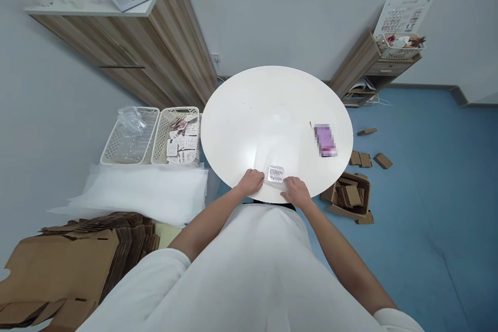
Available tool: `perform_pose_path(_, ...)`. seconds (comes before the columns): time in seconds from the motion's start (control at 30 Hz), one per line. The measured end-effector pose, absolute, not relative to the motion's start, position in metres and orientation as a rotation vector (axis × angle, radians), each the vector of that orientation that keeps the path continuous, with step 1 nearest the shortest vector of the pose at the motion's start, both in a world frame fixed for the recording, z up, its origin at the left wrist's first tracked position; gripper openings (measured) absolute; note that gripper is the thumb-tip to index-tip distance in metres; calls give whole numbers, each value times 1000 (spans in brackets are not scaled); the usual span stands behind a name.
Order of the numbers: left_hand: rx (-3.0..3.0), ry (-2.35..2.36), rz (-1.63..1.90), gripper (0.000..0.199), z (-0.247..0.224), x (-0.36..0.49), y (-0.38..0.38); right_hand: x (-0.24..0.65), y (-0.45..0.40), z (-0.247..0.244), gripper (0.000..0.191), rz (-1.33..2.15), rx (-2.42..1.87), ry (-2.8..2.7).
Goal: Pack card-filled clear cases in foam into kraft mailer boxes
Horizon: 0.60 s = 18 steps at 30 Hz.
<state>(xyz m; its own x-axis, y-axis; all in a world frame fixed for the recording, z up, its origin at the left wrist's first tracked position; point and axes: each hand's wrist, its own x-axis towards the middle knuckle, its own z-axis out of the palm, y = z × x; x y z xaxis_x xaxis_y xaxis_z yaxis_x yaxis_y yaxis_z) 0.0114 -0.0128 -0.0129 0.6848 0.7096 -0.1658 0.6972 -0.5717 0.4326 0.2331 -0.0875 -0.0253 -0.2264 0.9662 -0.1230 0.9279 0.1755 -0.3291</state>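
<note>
A small clear case (276, 174) with several little shiny pieces inside lies near the front edge of the round white table (272, 93). Under and behind it is a faint, see-through sheet (277, 151). My left hand (251, 182) is just left of the case, its fingers pressed together on the sheet's near left edge. On the other side, my right hand (297, 191) rests on the table by the case's right edge, with thumb and fingers apart and nothing visible held. Neither hand covers the case.
On the table's right lies a purple item (326, 140), pixelated. White baskets (154, 140) with clear packs and cards, white sheets (143, 192) and folded cardboard (66, 270) are at the left. A carton of small brown boxes (348, 212) stands on the floor at right.
</note>
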Motion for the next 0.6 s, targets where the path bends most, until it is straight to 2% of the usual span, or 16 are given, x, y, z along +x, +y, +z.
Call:
perform_pose_path(0.07, 2342, 1100, 56, 21, -11, 12, -10, 231, -83, -24, 18, 564, -1959, -2236)
perform_pose_path(0.37, 2064, 1272, 107, 29, -17, 16, -3, 231, -62, -18, 30, 778, -2107, -2013)
perform_pose_path(0.6, 2054, 1264, 104, 27, -17, 17, -1, 226, -51, -19, 32, 746, -2239, -1915)
